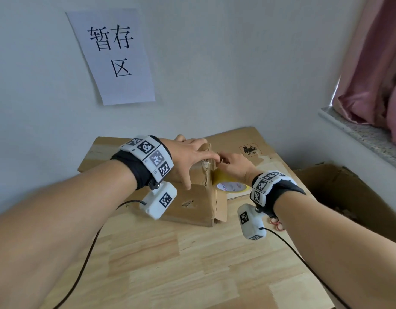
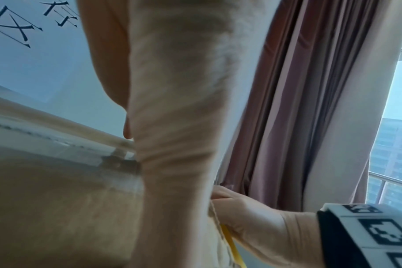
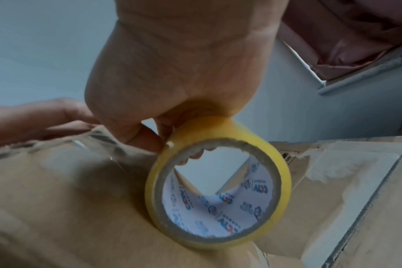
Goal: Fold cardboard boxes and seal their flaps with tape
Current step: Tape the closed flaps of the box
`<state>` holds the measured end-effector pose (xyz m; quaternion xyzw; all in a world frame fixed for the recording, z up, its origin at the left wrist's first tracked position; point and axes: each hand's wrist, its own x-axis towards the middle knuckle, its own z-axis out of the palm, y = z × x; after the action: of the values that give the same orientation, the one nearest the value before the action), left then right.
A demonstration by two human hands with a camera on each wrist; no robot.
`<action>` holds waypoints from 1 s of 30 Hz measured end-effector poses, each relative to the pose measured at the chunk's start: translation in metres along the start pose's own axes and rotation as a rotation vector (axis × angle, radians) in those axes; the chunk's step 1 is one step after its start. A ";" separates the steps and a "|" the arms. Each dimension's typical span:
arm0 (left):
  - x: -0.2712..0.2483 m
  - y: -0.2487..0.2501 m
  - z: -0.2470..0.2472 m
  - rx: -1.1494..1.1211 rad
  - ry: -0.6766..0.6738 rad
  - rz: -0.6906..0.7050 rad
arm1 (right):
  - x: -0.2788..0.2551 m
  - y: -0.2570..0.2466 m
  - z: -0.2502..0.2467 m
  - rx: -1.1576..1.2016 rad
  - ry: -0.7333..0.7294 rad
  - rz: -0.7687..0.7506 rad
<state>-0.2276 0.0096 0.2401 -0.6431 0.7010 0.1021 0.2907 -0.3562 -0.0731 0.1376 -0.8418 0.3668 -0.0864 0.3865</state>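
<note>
One small cardboard box (image 1: 192, 201) on wooden table (image 1: 192, 264), in front of flattened cardboard (image 1: 237, 141). Left hand (image 1: 188, 157) lies on box top, fingers stretched out flat. Right hand (image 1: 235, 166) grips yellow tape roll (image 3: 218, 183) against box right edge, fingers curled round rim. In head view roll half hidden behind wrist. Fingertips blurred.

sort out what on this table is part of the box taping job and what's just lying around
Part of the job:
- small cardboard box, left hand resting on top
- yellow tape roll, held by the right hand

Just lying about:
- flattened cardboard under and behind the box
- red rubber bands on the table
- open carton beside the table
- paper sign on the wall
</note>
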 end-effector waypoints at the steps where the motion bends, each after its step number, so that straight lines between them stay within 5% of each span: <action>1: 0.001 -0.002 0.001 -0.007 -0.007 -0.001 | -0.003 -0.003 -0.001 0.017 -0.025 0.035; 6: 0.005 -0.019 0.022 -0.016 -0.040 -0.030 | 0.002 -0.013 0.003 0.010 -0.185 0.142; 11: 0.012 -0.018 0.057 0.049 -0.043 0.107 | -0.007 -0.027 0.028 -0.147 -0.271 0.174; 20: 0.020 -0.040 0.098 -0.135 0.139 0.222 | 0.001 -0.005 0.072 -0.004 -0.064 0.300; 30: 0.002 -0.072 0.165 -0.217 0.332 0.128 | -0.002 -0.002 0.089 0.122 0.053 0.300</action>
<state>-0.1126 0.0819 0.1222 -0.6327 0.7637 0.0879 0.0934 -0.3183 -0.0182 0.0787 -0.7500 0.4924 -0.0720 0.4357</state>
